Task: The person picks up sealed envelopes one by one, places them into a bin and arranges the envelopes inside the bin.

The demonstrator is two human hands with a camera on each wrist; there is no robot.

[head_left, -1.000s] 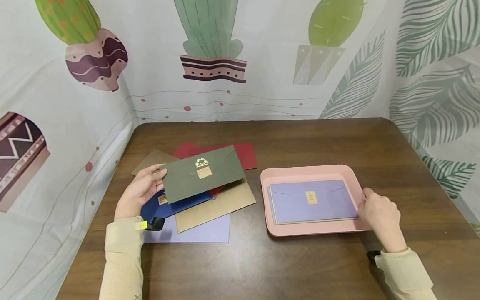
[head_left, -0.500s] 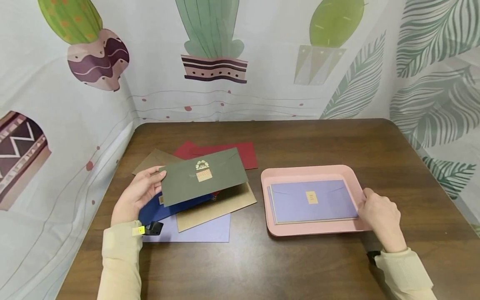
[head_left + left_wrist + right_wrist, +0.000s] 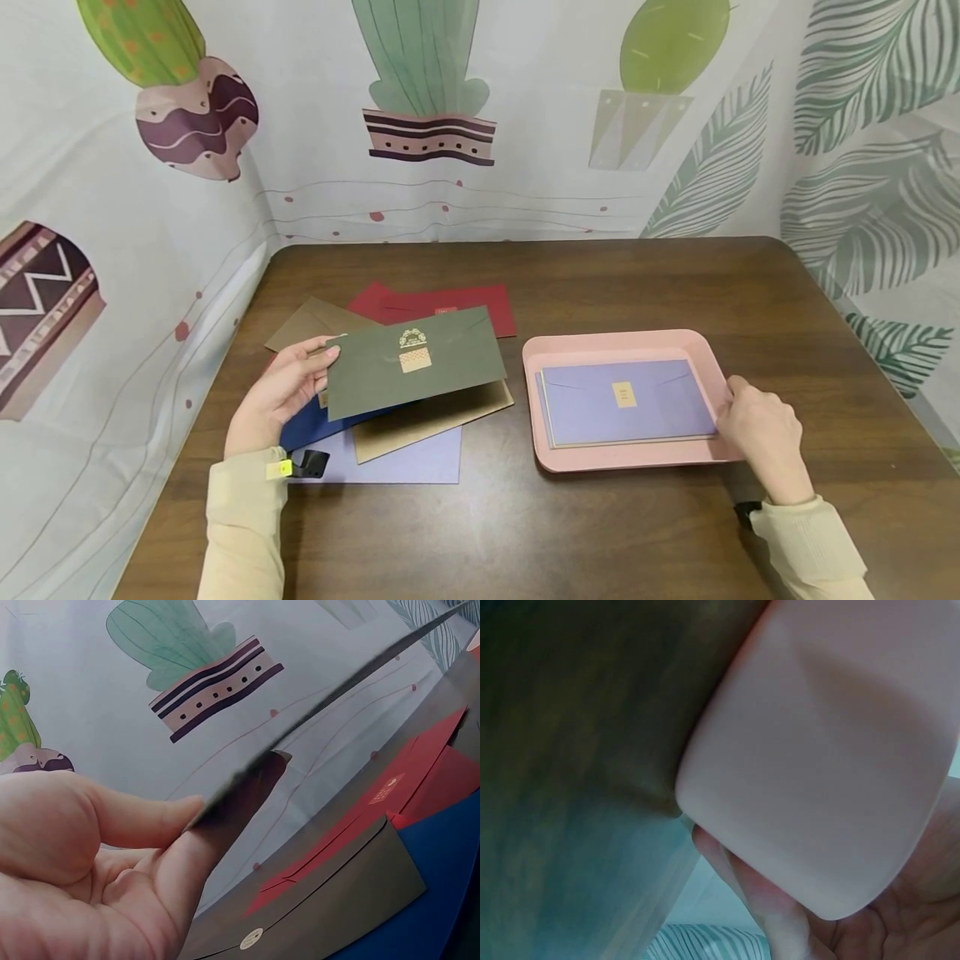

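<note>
My left hand (image 3: pixel 281 396) pinches a dark green envelope (image 3: pixel 457 358) by its left end, thumb on top. Held tilted above a loose pile, the envelope shows a gold emblem and a small label. The left wrist view catches this green envelope (image 3: pixel 337 701) nearly edge-on. Over on the right, my right hand (image 3: pixel 761 425) grips the right rim of a pink tray (image 3: pixel 630 457). In the right wrist view the tray (image 3: pixel 825 765) fills much of the frame, with fingers curled at its end. A lavender envelope (image 3: pixel 577 408) lies on others inside the tray.
Beneath the green envelope lie a blue envelope (image 3: pixel 300 427), a tan one (image 3: pixel 450 421) and a lavender sheet-like one (image 3: pixel 420 467). Behind are a brown envelope (image 3: pixel 311 323) and red envelopes (image 3: pixel 491 310). A patterned cloth (image 3: pixel 540 200) hangs along the table's back edge.
The green envelope has come down a little and shifted slightly right, covering more of the blue envelope and less of the red ones. My right hand and the tray have stayed put.
</note>
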